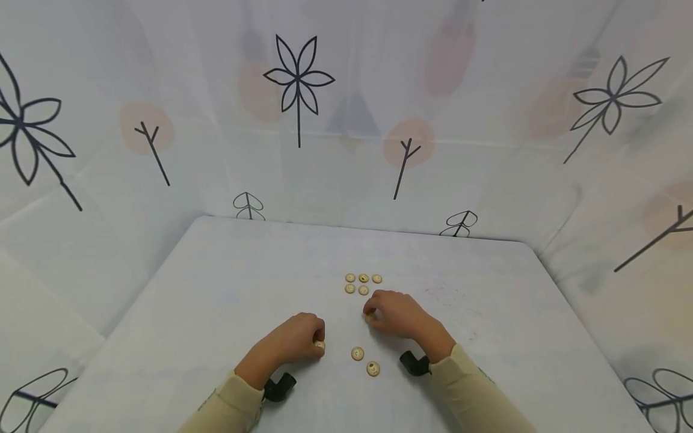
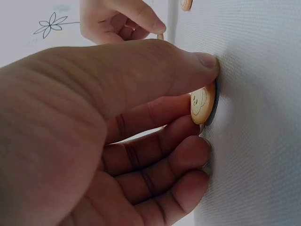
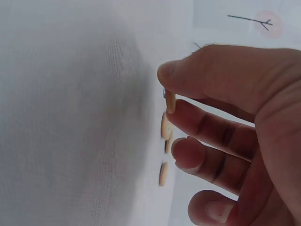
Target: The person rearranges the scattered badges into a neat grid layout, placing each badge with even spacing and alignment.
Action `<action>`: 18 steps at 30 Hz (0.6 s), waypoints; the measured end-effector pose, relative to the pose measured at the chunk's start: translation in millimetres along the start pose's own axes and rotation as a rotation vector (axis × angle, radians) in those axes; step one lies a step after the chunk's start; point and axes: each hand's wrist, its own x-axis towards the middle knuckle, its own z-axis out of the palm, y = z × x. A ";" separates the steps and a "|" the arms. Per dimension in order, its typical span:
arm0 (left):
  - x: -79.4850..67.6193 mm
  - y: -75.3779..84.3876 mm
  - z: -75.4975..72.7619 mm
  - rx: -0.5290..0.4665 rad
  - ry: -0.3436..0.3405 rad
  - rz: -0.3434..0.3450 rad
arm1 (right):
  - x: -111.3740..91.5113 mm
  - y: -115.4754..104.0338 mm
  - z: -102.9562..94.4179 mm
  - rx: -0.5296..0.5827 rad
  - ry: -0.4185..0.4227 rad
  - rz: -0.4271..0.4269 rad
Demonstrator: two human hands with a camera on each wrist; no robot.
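My left hand (image 1: 295, 340) pinches a small round wooden disc (image 2: 201, 104) between thumb and fingers, low at the tabletop. In the left wrist view the disc's pale face carries a line drawing with two dark dots, and its lower edge looks dark. Further right and farther from me, my right hand (image 1: 397, 314) holds another wooden disc (image 3: 170, 100) by thumb and forefinger, seen edge-on in the right wrist view. Just beyond that hand lie several matching discs (image 1: 363, 278), three in the back row and two in front.
Two loose discs (image 1: 357, 353) lie between my forearms, near the front. The white tabletop (image 1: 227, 282) ends at a patterned cloth backdrop (image 1: 346, 168) behind and at the sides. A black wrist mount (image 1: 415, 363) sits beside each sleeve cuff.
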 end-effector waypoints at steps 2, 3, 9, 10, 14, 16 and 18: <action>0.0 -0.1 0.0 -0.001 0.001 0.004 | 0.4 1.0 -0.7 -0.005 0.011 0.009; 0.1 -0.4 0.1 0.001 0.000 0.004 | 0.4 1.2 -1.3 -0.005 0.017 0.013; -0.5 -0.3 -0.6 0.003 0.000 0.006 | 1.3 3.3 -2.2 -0.003 0.047 0.020; -0.7 -0.2 -0.8 0.004 0.002 0.008 | 1.9 4.0 -1.7 -0.008 0.050 0.021; -1.3 0.1 -1.7 0.014 0.008 0.022 | 5.4 7.8 1.3 -0.024 0.063 0.038; -1.4 0.1 -1.8 0.013 0.007 0.023 | 7.1 9.3 1.8 -0.020 0.068 0.048; -1.3 0.0 -1.8 0.014 0.006 0.023 | 8.5 10.8 2.1 -0.016 0.075 0.055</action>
